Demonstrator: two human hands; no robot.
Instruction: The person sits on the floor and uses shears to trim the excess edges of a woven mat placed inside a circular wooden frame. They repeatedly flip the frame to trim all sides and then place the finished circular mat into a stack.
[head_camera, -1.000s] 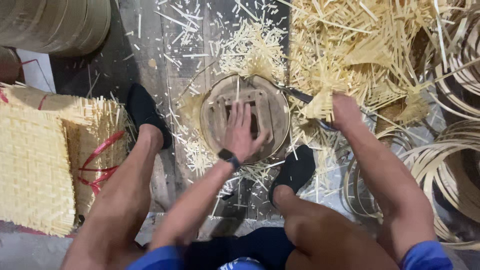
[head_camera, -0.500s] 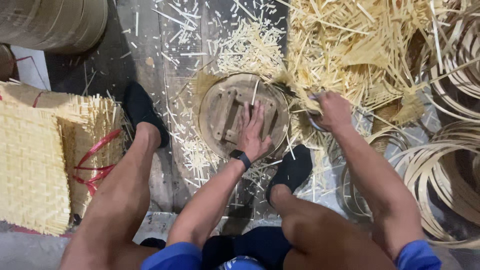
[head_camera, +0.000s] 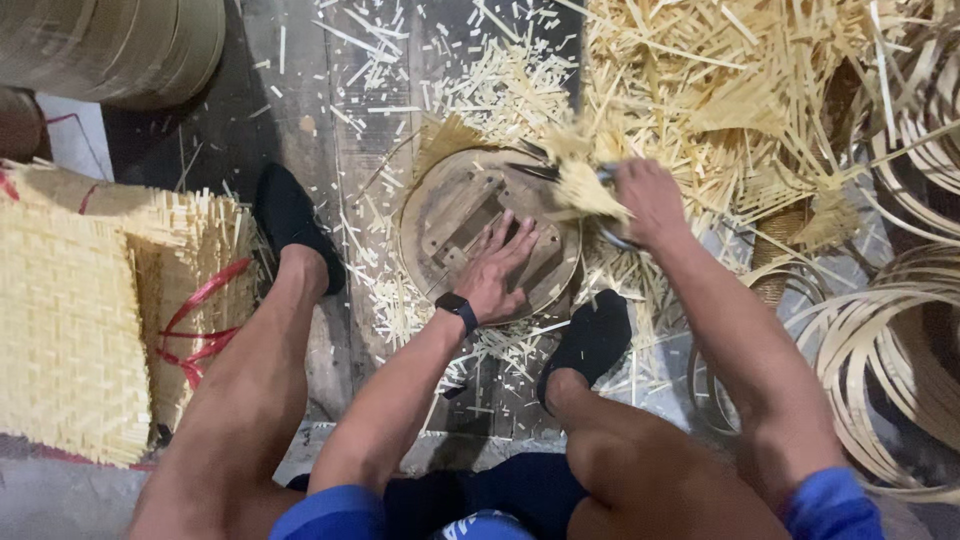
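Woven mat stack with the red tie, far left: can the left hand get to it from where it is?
Probably yes. The left hand lies flat on the round wooden form, holding nothing. The woven mat stack sits beyond the left leg, so the arm would need to reach over that.

Pale straw-yellow strips (head_camera: 740, 90) are lying over a dark grey-brown floor (head_camera: 300, 90), and the round disc (head_camera: 450, 215) is showing a dull tan with a paler wooden frame. The woven mats (head_camera: 70, 330) are showing a light yellow criss-cross pattern and are carrying a red tie (head_camera: 200, 320). The person is wearing black shoes (head_camera: 290, 225), a black watch (head_camera: 457, 308) and blue sleeves (head_camera: 825, 500), while the hoops (head_camera: 880, 340) are looking pale beige.
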